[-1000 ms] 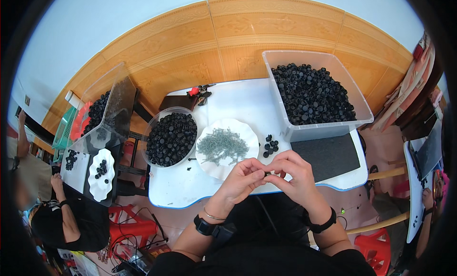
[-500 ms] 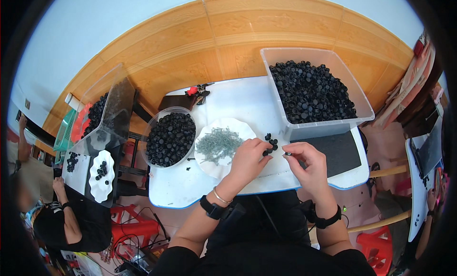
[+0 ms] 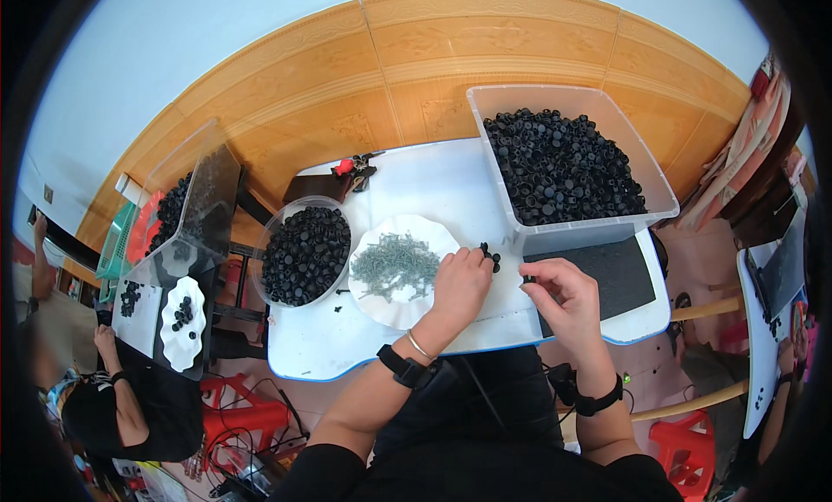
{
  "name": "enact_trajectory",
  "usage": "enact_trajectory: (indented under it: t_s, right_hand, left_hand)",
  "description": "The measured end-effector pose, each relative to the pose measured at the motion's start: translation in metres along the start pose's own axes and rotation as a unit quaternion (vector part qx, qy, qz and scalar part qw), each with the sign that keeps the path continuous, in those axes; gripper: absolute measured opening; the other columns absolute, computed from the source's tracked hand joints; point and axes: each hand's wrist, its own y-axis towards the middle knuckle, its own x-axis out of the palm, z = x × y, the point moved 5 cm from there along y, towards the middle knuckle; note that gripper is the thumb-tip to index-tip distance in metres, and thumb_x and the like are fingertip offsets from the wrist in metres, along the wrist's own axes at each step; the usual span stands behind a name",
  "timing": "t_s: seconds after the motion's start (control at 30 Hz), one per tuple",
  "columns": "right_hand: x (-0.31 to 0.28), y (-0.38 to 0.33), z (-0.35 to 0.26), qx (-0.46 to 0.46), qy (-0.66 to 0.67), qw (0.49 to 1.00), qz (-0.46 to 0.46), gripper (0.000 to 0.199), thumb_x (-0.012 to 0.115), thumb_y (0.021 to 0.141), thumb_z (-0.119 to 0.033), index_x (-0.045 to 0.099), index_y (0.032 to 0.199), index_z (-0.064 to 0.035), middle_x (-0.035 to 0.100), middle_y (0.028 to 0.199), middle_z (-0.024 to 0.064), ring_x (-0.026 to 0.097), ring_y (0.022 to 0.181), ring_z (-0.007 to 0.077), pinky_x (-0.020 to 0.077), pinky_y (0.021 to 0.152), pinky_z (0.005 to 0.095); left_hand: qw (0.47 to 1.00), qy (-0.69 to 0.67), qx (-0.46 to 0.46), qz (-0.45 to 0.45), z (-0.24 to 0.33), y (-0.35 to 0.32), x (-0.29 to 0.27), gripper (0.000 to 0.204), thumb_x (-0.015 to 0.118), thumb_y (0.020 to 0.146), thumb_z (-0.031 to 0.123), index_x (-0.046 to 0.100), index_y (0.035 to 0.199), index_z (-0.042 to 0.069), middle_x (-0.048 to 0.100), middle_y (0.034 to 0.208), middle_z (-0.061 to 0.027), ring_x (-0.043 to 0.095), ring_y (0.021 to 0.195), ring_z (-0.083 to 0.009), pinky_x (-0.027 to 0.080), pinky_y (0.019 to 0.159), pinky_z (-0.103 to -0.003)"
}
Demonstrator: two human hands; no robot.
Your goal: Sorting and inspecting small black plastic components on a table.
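Right hand pinches a small black cap between thumb and forefinger, just right of the left hand. Left hand is palm-down, fingers curled, at the right rim of the white plate; can't tell if it grips anything. Loose black caps sit between the hands on the worktop. Grey pins lie on the plate, left of the left hand; round tub of caps further left. Big clear bin of caps beyond the right hand, dark mat just right of it
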Motion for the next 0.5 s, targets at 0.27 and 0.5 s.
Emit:
enact_trajectory:
  t_s: [0.27, 0.5]
  right_hand:
    - [-0.007, 0.001, 0.007, 0.002, 0.023, 1.0, 0.02, 0.029, 0.064, 0.078, 0.008, 0.065, 0.104, -0.0019, 0.058, 0.097, 0.0062, 0.058, 0.079, 0.0081, 0.0505, 0.07, 0.0204]
    - [-0.006, 0.002, 0.002, 0.009, 0.005, 1.0, 0.018, 0.024, 0.057, 0.081, 0.01, 0.063, 0.102, 0.0005, 0.054, 0.1, 0.0038, 0.055, 0.079, 0.0055, 0.047, 0.071, 0.0176]
  left_hand:
    - [0.999, 0.023, -0.002, -0.04, 0.005, -0.005, 0.004, 0.017, 0.067, 0.066, 0.012, 0.06, 0.082, 0.009, 0.056, 0.081, -0.0042, 0.054, 0.082, -0.0223, 0.043, 0.07, -0.036]
    - [0.987, -0.154, -0.028, -0.042, 0.002, -0.001, -0.011, 0.02, 0.068, 0.07, 0.007, 0.061, 0.089, 0.004, 0.059, 0.083, -0.0069, 0.059, 0.081, -0.0219, 0.047, 0.071, -0.033]
